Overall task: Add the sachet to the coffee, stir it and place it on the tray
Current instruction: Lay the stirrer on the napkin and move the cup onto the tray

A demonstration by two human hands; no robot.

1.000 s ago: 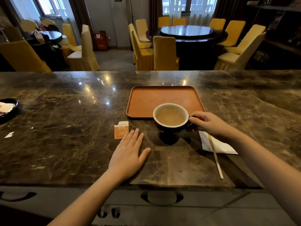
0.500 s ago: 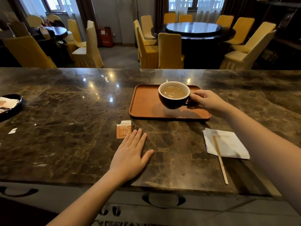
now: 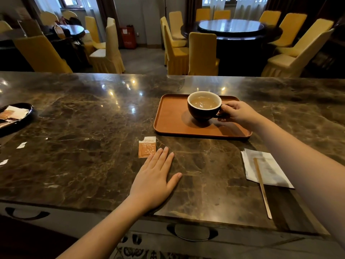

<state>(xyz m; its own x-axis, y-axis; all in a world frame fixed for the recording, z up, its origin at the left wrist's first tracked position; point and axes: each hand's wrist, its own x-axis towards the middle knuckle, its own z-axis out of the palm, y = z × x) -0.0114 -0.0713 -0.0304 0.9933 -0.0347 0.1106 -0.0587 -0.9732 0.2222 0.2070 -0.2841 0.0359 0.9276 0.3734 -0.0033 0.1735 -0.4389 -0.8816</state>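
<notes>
Coffee cup on the tray, handle pinched by the right hand

The right hand pinches the handle of the dark cup of milky coffee, resting on the orange tray. The left hand lies flat, fingers together, thumb spread; the torn sachet lies at its fingertips, the wooden stirrer on the napkin well to its right.

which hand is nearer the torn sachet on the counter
Left. The left hand lies flat on the counter with its fingers just beside the torn sachet. The right hand is far off, holding the cup over the tray.
</notes>
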